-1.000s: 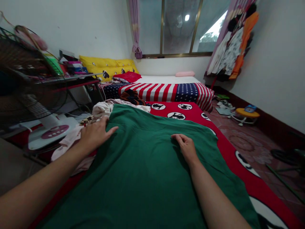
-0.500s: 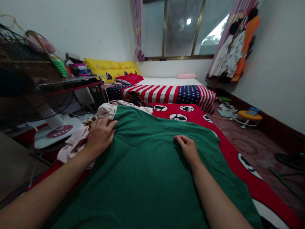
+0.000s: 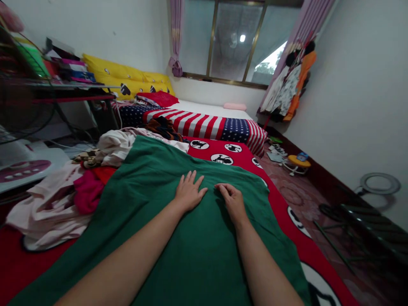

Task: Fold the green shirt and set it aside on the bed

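Note:
A large green cloth lies spread over a red bed cover with black-and-white round prints. My left hand rests flat on the middle of the green cloth, fingers stretched out and slightly apart. My right hand lies just to its right on the same cloth, palm down with the fingers curled in against the fabric. The two hands are close together, almost touching.
A heap of pink, white and red clothes lies left of the green cloth. Beyond are a stars-and-stripes blanket, yellow pillows, a fan at the left, hanging clothes and a small yellow stool on the floor.
My left hand has left the cloth's upper left edge and moved right to the middle, beside my right hand, now lying flat. The view has swung left and down.

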A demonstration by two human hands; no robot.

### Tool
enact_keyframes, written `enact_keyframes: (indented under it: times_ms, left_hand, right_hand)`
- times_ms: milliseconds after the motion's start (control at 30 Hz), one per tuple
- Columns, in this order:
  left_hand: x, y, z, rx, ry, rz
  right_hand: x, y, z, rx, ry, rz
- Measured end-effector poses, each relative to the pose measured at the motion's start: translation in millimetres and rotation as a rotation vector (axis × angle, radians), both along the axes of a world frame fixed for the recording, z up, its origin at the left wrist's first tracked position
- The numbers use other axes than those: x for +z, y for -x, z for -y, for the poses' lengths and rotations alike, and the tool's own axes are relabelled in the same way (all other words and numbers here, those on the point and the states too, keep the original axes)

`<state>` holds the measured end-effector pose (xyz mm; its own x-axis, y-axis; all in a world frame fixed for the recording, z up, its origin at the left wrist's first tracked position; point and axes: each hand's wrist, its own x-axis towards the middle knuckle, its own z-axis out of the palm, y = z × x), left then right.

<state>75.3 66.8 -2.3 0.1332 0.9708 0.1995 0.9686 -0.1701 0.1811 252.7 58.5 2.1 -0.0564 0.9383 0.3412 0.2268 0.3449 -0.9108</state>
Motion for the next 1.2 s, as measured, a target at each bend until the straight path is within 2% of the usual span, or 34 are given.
enact_keyframes:
  times_ms: [200, 267, 367, 433, 533, 667, 733, 800, 900, 967, 1033, 1100, 1133, 1167, 1200]
  left_hand:
    - [-3.0, 4, 1, -0.016, -0.026, 0.02]
    - [-2.7, 3, 1, -0.017, -0.029, 0.032]
    - [-3.1, 3, 1, -0.013, -0.023, 0.056]
    - [-3.8, 3, 0, -0.012, -0.018, 0.076]
    - [-5.0, 3, 0, -0.018, -0.021, 0.104]
    - [-6.2, 3, 0, -0.016, -0.026, 0.135]
    - [-6.3, 3, -1, -0.014, -0.024, 0.144]
    - [-6.1, 3, -1, -0.011, -0.022, 0.148]
    - [-5.4, 2, -1, -0.007, -0.022, 0.146]
    - [-4.8, 2, -1, -0.009, -0.022, 0.145]
    - [-4.2, 2, 0, -0.01, -0.028, 0.145]
    - [-3.9, 1, 0, -0.005, -0.032, 0.146]
    - [-3.9, 1, 0, -0.002, -0.033, 0.146]
    - [-3.9, 1, 0, 0.001, -0.032, 0.145]
    - [-3.8, 1, 0, 0.002, -0.03, 0.144]
  right_hand:
    - [0.6, 0, 3, -0.048, 0.056, -0.035]
    - [1.1, 0, 1, -0.025, 0.085, -0.013]
    - [8.9, -6, -9, 0.107, 0.153, 0.082]
    - [19.7, -17, -23, 0.114, 0.153, 0.253]
    - [38.0, -45, -51, -0.092, 0.053, 0.558]
    - [50.3, -85, -88, -0.366, 0.003, 0.687]
    - [51.7, -100, -99, -0.408, 0.031, 0.722]
    - [53.5, -108, -102, -0.39, 0.05, 0.747]
    - [58.4, -106, -86, -0.38, -0.008, 0.761]
    - [60.3, -97, -60, -0.332, -0.16, 0.794]
    - [58.5, -84, -24, -0.115, -0.331, 0.898]
    - [53.1, -72, 12, 0.21, -0.391, 1.022]
    - [49.8, -69, 27, 0.318, -0.391, 1.053]
    - [46.4, -66, 39, 0.379, -0.381, 1.062]
    - [43.6, -66, 47, 0.382, -0.37, 1.05]
